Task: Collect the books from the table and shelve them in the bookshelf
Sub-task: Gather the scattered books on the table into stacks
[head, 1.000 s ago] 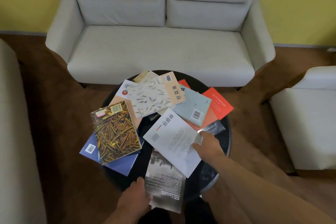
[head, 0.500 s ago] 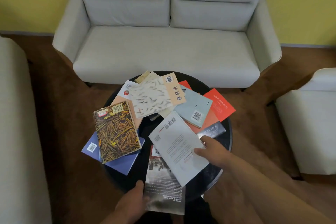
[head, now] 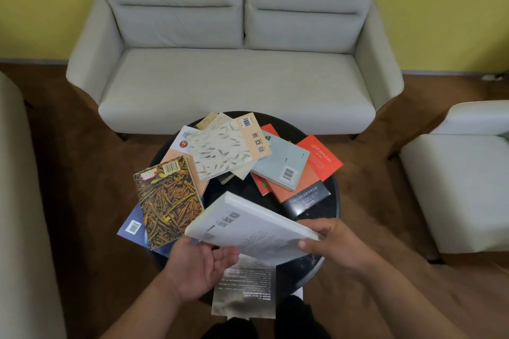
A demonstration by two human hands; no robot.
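1. Since a second ago, white book [head: 256, 231] lifted off round black surface [head: 332, 201], tilted.
2. My right hand [head: 334, 242] grips its right edge; my left hand [head: 198, 264] spreads open beneath.
3. Remaining books lie scattered before grey sofa [head: 237, 69].

head camera, looking steeply down, table [head: 332, 209] close

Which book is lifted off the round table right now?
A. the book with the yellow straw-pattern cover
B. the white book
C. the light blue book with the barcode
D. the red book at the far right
B: the white book is tilted up above the table, gripped at its right corner by the right hand with the left hand cupped under its lower left edge; the other books lie flat.
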